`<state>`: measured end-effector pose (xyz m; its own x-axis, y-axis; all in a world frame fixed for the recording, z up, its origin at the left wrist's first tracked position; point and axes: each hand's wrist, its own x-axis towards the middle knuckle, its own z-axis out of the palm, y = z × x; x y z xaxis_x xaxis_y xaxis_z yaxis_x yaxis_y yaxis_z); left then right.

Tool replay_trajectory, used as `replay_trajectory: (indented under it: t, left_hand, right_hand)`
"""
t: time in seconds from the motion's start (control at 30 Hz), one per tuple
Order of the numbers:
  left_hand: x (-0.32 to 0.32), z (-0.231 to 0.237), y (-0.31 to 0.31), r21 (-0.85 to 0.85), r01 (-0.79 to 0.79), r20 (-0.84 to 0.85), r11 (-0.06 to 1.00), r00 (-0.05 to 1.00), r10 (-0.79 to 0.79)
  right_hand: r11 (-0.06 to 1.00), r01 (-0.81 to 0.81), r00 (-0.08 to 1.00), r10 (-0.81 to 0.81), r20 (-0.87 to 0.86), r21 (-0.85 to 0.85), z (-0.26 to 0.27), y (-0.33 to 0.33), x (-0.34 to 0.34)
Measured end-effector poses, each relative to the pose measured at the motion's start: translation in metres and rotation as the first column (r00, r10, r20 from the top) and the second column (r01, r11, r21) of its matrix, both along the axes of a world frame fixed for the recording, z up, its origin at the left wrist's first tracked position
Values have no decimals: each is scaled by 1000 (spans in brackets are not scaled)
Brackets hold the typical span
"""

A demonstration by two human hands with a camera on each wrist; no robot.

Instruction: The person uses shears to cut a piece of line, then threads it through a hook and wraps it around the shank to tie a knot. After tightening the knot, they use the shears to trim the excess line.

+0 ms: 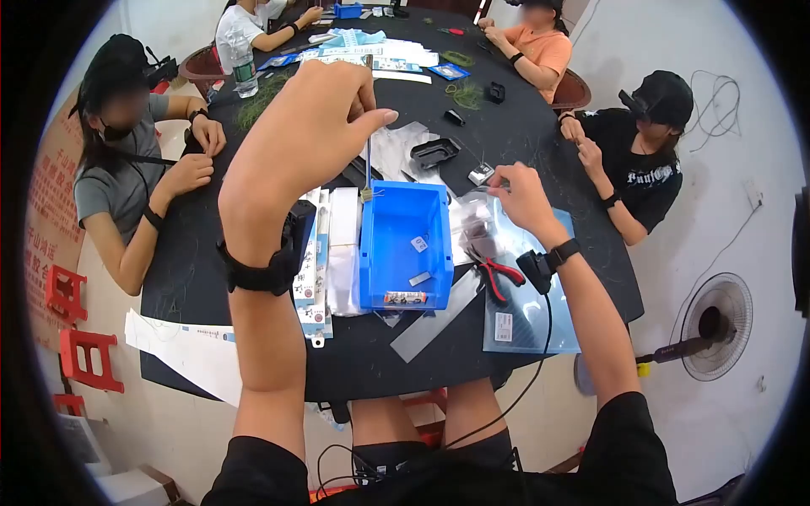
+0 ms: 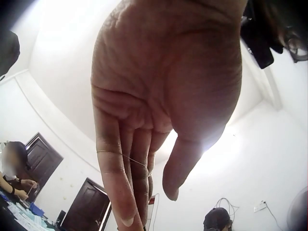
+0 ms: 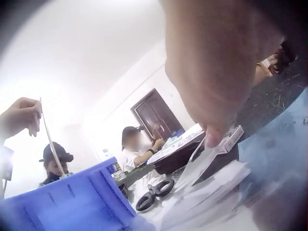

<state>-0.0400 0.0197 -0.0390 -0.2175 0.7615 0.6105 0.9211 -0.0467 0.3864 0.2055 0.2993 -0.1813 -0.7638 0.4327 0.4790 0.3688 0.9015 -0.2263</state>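
My left hand is raised above the left side of a blue plastic bin. A thin thread crosses its long, extended fingers, with the thumb apart. Below the hand, a pale strand hangs down to a small greenish bundle at the bin's rim. In the bin lie an orange-and-white labelled piece and two small pale pieces. To the right, my right hand pinches the edge of a clear plastic bag; its other fingers are hidden behind the hand in the right wrist view.
Red-handled pliers lie right of the bin, on a clear blue folder. Black-handled scissors, a black tray and a small silver box are beyond. Printed cards lie left. Several people sit around the table.
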Motion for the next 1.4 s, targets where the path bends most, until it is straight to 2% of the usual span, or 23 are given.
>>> replay_trajectory:
  t: [0.1, 0.2, 0.33, 0.4, 0.43, 0.5, 0.63, 0.67, 0.7, 0.73, 0.77, 0.8, 0.83, 0.87, 0.9, 0.97, 1.0, 1.03, 1.1, 1.17, 1.23, 1.3, 1.4]
  left_hand:
    - [1, 0, -1, -24, -3, 35, 1000, 999, 4]
    - [2, 1, -2, -37, -15, 27, 999, 999, 16]
    - [2, 0, -2, -18, 6, 33, 1000, 999, -5]
    - [2, 0, -3, -5, 15, 21, 1000, 1000, -15]
    - [2, 0, -4, 8, 24, 6, 1000, 1000, -24]
    - [2, 1, -4, -3, 17, 10, 1000, 1000, -17]
    - [5, 3, -6, 3, 2, -33, 1000, 999, -2]
    - [6, 3, -7, 9, -5, -39, 1000, 999, 5]
    - [8, 5, -7, -3, 0, -36, 1000, 999, 0]
    - [9, 8, -8, -13, 4, -37, 1000, 999, -4]
    - [13, 11, -12, 0, -1, -57, 1000, 998, 1]
    - [13, 12, -11, -34, -15, -27, 999, 1000, 14]
    - [13, 13, -9, -71, -26, 4, 997, 1000, 27]
    - [15, 16, -11, -93, -41, 22, 995, 999, 43]
    - [15, 15, -11, -87, -39, 15, 995, 999, 41]
    - [12, 12, -9, -82, -30, 60, 996, 998, 35]
    - [13, 14, -10, -78, -40, 50, 996, 998, 44]
    - [13, 15, -10, -78, -18, 57, 997, 998, 23]
    - [13, 16, -11, -78, -6, 54, 997, 998, 10]
    - [13, 14, -11, -54, 14, 69, 998, 998, -10]
    - [16, 19, -14, -96, 9, 101, 995, 995, 0]
    - [17, 20, -14, -141, 15, 179, 990, 984, 10]
    - [18, 20, -19, -166, 13, 203, 986, 979, 21]
  right_hand:
    - [977, 34, 996, -14, 93, -209, 19, -12, 6]
    - [963, 79, 994, -56, 97, -258, 47, -35, 11]
    - [977, 58, 974, -10, 224, -206, 53, -32, 25]
    - [1000, 2, 952, 1, 307, -10, 53, -30, 34]
    - [1000, 0, 952, 2, 308, -9, 55, -30, 39]
    - [957, 136, 958, -193, 212, 256, 60, -28, 52]
    - [970, 210, 974, -196, -115, 125, 78, -7, 85]
    - [977, 182, 940, -206, -272, -110, 78, 4, 93]
    - [938, 101, 876, -241, -418, -331, 78, 10, 94]
    - [906, 64, 847, -272, -457, -419, 96, -5, 92]
    - [752, -136, 711, -380, -592, -645, 98, 4, 94]
    - [614, -451, 561, -370, -741, -648, 103, -1, 88]
    - [429, -723, 382, -405, -831, -542, 116, -18, 74]
    - [327, -782, 317, -525, -790, -530, 130, -35, 60]
    - [321, -794, 312, -513, -800, -516, 131, -43, 42]
    - [188, -903, 256, -482, -838, -385, 132, -56, 11]
    - [-55, -950, 294, -489, -821, -307, 138, -70, -3]
    - [-68, -945, 304, -536, -787, -319, 147, -95, -21]
    - [-150, -949, 303, -203, -931, -276, 140, -109, -52]
    - [219, -884, 389, -141, -910, -412, 153, -141, -82]
    - [346, -834, 412, -129, -902, -430, 152, -152, -102]
    - [483, -706, 525, -134, -840, -518, 149, -158, -112]
    - [435, -709, 552, -148, -821, -555, 136, -156, -123]
